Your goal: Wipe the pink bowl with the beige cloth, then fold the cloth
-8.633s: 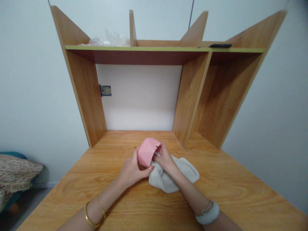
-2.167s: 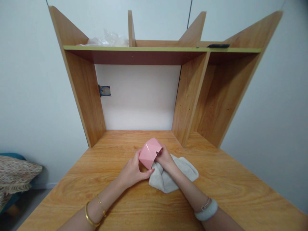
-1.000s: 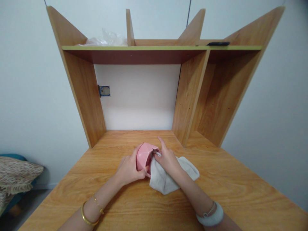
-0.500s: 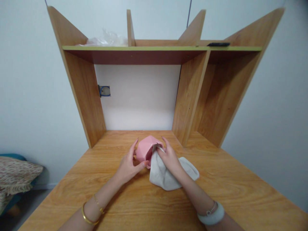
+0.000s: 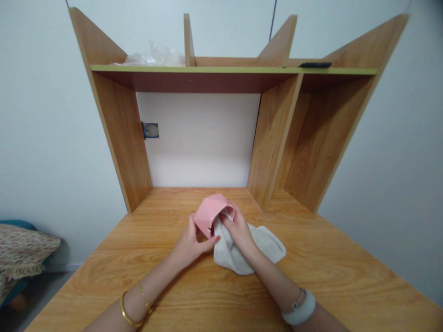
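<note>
A pink faceted hollow container [image 5: 212, 208], perhaps a bowl or pot, is tipped on its side with its opening toward me and to the right. My left hand [image 5: 194, 237] grips it from the left, thumb near the lower rim and the other fingers hidden behind it. With my right hand [image 5: 237, 226] I press a light grey cloth [image 5: 226, 251] into the opening, the thumb inside and the fingers by the right rim. The rest of the cloth drapes down and spreads over the desk under my right wrist.
The wooden desk [image 5: 166, 290] carries a shelf unit [image 5: 277, 138] at the back. On its upper board lie a clear plastic bag [image 5: 155, 56] and a dark flat object [image 5: 314, 65]. An open wall socket box [image 5: 151, 130] shows at the left. A patterned cushion [image 5: 26, 249] is at far left.
My left hand has closed in on the pink container, which has turned slightly so its opening shows more. My right hand has pushed the cloth further into it.
</note>
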A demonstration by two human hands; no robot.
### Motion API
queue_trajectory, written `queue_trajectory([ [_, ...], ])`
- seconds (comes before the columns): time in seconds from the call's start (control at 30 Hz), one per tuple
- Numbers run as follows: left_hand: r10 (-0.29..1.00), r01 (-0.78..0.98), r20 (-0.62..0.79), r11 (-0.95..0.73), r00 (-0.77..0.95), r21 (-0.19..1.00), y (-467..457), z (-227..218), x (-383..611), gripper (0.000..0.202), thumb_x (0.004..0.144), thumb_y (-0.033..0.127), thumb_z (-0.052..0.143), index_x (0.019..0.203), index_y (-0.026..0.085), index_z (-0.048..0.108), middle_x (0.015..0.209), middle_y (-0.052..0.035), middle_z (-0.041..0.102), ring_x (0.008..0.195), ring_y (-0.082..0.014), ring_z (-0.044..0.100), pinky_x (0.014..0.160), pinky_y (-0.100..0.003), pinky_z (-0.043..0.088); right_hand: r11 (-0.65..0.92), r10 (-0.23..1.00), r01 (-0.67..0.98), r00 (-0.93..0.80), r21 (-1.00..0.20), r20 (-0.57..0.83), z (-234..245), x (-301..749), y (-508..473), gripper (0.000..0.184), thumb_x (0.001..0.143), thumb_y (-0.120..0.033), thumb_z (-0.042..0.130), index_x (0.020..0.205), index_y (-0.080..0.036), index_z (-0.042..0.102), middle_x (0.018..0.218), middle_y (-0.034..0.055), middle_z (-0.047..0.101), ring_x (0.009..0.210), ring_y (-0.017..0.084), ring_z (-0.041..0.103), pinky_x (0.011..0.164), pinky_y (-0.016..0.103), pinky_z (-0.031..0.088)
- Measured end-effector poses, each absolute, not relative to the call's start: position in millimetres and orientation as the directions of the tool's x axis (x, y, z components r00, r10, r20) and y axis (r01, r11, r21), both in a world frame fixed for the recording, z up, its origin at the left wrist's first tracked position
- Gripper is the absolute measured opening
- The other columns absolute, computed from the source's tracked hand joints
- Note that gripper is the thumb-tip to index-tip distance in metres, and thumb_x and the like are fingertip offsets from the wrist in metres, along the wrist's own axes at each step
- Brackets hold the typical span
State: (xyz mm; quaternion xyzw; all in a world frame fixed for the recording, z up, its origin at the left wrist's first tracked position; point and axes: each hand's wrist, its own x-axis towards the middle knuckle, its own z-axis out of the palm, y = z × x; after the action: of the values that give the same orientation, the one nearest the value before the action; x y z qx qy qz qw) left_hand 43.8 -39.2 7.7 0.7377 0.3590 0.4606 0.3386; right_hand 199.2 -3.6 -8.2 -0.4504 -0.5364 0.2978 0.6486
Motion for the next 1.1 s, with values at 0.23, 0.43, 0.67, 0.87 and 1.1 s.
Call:
queue_trajectory([
  [0.23,0.851,0.398,0.442,-0.524,0.283,0.754,-39,12,43,0.053,0.065,0.041,0.067,0.101,0.018,0.036,0.095,-0.0043,0.057,0.087,-0.0189,0.057,0.078,-0.035,0.045,0.419,0.887,0.04,0.192,-0.907,0.419,-7,195,-2,0.05,0.06,-0.024,0.063,0.108,-0.02,0.049,0.105,0.0074,0.061,0.098,0.021,0.056,0.084,0.036,0.045],
  [0.43,0.852,0.434,0.438,-0.524,0.288,0.733,-40,13,43,0.056,0.062,0.041,0.069,0.101,0.018,0.037,0.096,-0.0056,0.058,0.086,-0.0195,0.058,0.075,-0.033,0.046,0.42,0.899,-0.001,0.139,-0.907,0.416,-7,192,-3,0.038,0.057,-0.024,0.064,0.093,-0.02,0.054,0.098,0.0056,0.064,0.092,0.02,0.058,0.084,0.035,0.045],
  [0.67,0.835,0.461,0.435,-0.549,0.337,0.697,-46,16,43,0.057,0.065,0.044,0.066,0.107,0.018,0.038,0.1,-0.0078,0.059,0.09,-0.0221,0.058,0.077,-0.034,0.045,0.37,0.926,0.052,0.06,-0.927,0.373,1,196,-5,0.02,0.053,-0.019,0.061,0.073,-0.02,0.055,0.08,0.0037,0.067,0.088,0.023,0.06,0.077,0.035,0.048],
  [0.87,0.827,0.436,0.453,-0.561,0.334,0.703,-44,18,42,0.064,0.067,0.042,0.064,0.118,0.017,0.033,0.111,-0.0113,0.055,0.099,-0.0224,0.055,0.085,-0.035,0.044,0.422,0.903,0.153,0.02,-0.894,0.43,-3,200,0,0.03,0.057,-0.018,0.062,0.086,-0.02,0.058,0.093,0.0048,0.066,0.09,0.021,0.06,0.079,0.034,0.047],
  [1.1,0.844,0.556,0.406,-0.537,0.352,0.635,-47,18,42,0.073,0.066,0.047,0.063,0.125,0.016,0.031,0.109,-0.0129,0.058,0.096,-0.0261,0.057,0.081,-0.037,0.045,0.255,0.906,0.466,0.191,-0.847,0.377,-9,216,1,0.068,0.06,-0.021,0.064,0.123,-0.013,0.04,0.078,0.0057,0.066,0.074,0.021,0.062,0.067,0.031,0.046],
])
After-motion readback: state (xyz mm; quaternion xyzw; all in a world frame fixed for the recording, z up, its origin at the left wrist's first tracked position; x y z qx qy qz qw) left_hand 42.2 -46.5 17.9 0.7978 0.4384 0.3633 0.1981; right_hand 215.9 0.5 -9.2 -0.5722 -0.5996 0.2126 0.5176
